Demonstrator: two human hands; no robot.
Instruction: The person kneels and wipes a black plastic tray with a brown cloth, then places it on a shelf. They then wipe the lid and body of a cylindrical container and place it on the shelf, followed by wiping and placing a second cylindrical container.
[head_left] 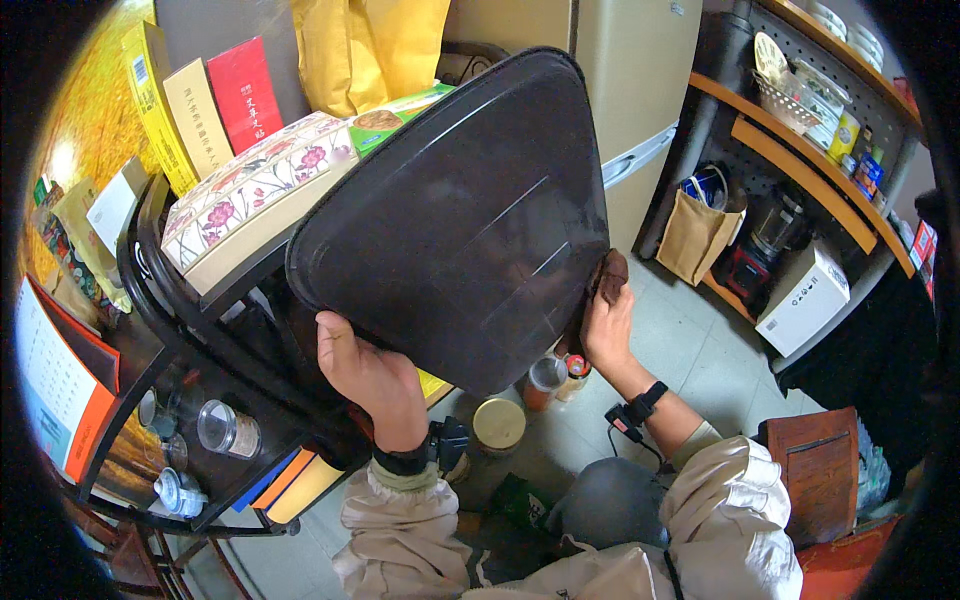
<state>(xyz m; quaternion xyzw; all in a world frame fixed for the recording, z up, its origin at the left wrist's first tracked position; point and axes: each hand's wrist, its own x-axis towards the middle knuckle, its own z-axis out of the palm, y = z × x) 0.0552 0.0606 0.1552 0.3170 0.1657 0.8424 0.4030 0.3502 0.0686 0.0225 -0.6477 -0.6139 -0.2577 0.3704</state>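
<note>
A large black panel (450, 220) with rounded corners and a shiny surface is held up tilted in front of me. It looks like a shallow tray or a seat board; I cannot tell which. My left hand (370, 380) grips its lower left edge, thumb on the near face and fingers hidden behind. At the right edge, my right hand (608, 325) is closed around a crumpled dark brown cloth (612, 275), which touches the panel. Light streaks show across the panel's face.
To the left, a black shelf unit carries a flowered box (255, 190) and a glass jar (228, 428). Lidded jars, one with a gold lid (498, 425), stand below the panel. A beige refrigerator (635, 90) is behind; a shelf rack (800, 160) stands right.
</note>
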